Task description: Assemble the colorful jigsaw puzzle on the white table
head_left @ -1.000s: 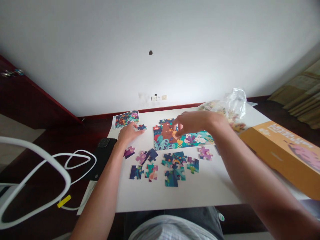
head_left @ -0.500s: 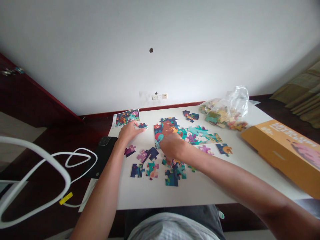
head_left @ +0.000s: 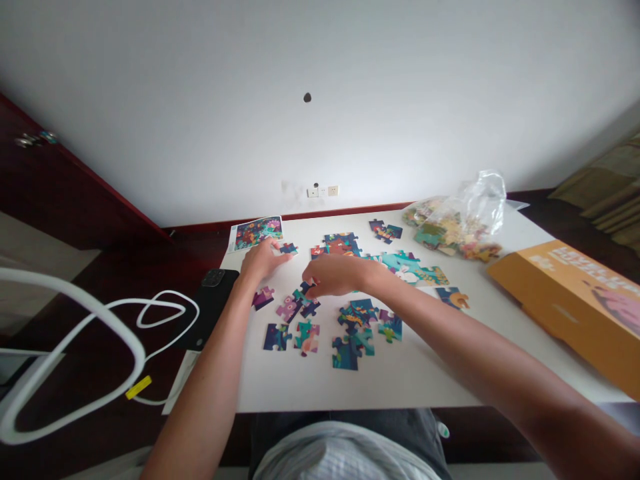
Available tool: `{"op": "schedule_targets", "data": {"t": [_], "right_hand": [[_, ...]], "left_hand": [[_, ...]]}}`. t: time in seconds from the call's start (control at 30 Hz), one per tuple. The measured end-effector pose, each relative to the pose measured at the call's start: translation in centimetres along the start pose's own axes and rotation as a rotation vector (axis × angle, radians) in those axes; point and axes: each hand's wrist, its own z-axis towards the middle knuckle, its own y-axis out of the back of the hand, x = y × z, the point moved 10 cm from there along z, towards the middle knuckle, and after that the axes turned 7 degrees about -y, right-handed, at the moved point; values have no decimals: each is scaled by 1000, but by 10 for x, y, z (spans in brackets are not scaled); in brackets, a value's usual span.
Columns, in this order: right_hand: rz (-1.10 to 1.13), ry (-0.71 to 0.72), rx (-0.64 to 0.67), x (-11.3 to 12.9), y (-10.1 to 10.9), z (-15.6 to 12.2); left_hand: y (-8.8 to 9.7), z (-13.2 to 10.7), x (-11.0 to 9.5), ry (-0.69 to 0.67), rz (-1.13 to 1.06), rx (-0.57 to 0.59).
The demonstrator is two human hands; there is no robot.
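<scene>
My left hand (head_left: 262, 261) rests at the left of the white table, thumb and index finger closed at the edge of a dark blue puzzle piece (head_left: 289, 249). My right hand (head_left: 334, 275) is at the centre with fingers curled down, pinching a small teal puzzle piece (head_left: 303, 289); its fingertips are partly hidden. Below them lie a pink-purple piece (head_left: 287, 308) and a dark blue piece (head_left: 311, 308). Behind my right hand is the joined puzzle section (head_left: 343, 244) with a bear and rabbits, partly covered by the hand and forearm.
Loose pieces (head_left: 277, 337) and a joined cluster (head_left: 355, 337) lie near the front. A picture sheet (head_left: 259, 232) is at back left, a bag of pieces (head_left: 455, 230) at back right. An orange box (head_left: 565, 307) stands right; a black phone (head_left: 213, 300) and white cable (head_left: 127, 340) are left.
My right hand has moved left and slightly back from the front cluster, bringing a teal piece beside the dark blue one. My left hand stays by its piece. The view shifted slightly.
</scene>
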Motion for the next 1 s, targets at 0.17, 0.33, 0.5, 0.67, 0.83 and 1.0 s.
{"op": "schedule_targets", "data": {"t": [0.17,0.33,0.5,0.67,0.83,1.0], "right_hand": [[17,22,-190,-5,9,7],[-15,8,-82,1,8,-5],[-135,-114,-70,-18,20,-16],[-126,-254,73,-45,19,-29],[-137,-292,93,-44,25,-37],[-245,-305,246,-29,-10,-23]], "left_hand": [[-1,0,1,13,5,10],[0,-1,-1,8,-12,3],[1,-2,-1,18,-11,9],[1,-1,-2,-1,-14,2],[0,0,-1,1,-4,0],[0,-1,-1,2,7,4]]}}
